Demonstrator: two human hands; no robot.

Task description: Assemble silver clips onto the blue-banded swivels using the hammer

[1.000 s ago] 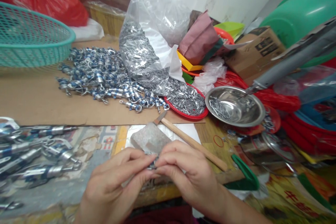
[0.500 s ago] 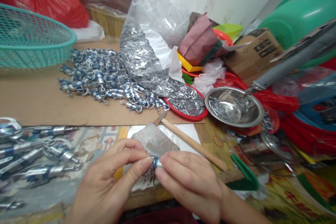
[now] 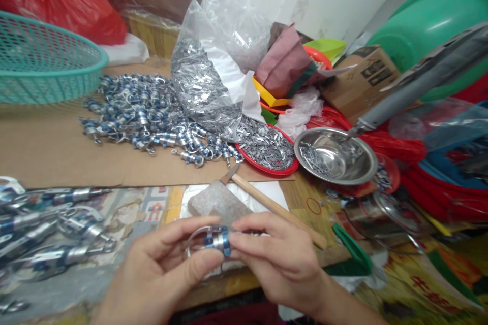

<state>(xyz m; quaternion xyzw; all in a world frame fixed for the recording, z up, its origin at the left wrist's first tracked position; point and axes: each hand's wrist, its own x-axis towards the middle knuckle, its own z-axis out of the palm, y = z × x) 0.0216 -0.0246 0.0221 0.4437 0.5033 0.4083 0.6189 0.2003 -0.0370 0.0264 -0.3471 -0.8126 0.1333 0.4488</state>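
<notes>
A small blue and silver metal part [image 3: 218, 239] with a curved silver ring is held between both hands, low in the middle of the view. My left hand [image 3: 168, 259] pinches its left side between thumb and fingers, the ring curving between them. My right hand [image 3: 276, 254] grips the right end with its fingertips, which cover that end. Just behind the hands lies a flat grey stone [image 3: 217, 202], and a wooden handle [image 3: 280, 209] slants beside it. Similar parts [image 3: 49, 233] lie at the left, and a larger pile of them [image 3: 141, 109] sits on brown cardboard [image 3: 49, 152].
A red plate [image 3: 284, 170] of small metal pieces stands beside a steel bowl [image 3: 339, 155]. Behind are a clear bag [image 3: 202, 81] of metal pieces and a teal basket [image 3: 49, 78]. A green clip-like object [image 3: 353, 254] lies to the right of my right hand.
The blue and silver part shows more between my hands, its ring now visible. My left fingers have spread somewhat around it. The whole view has shifted slightly.
</notes>
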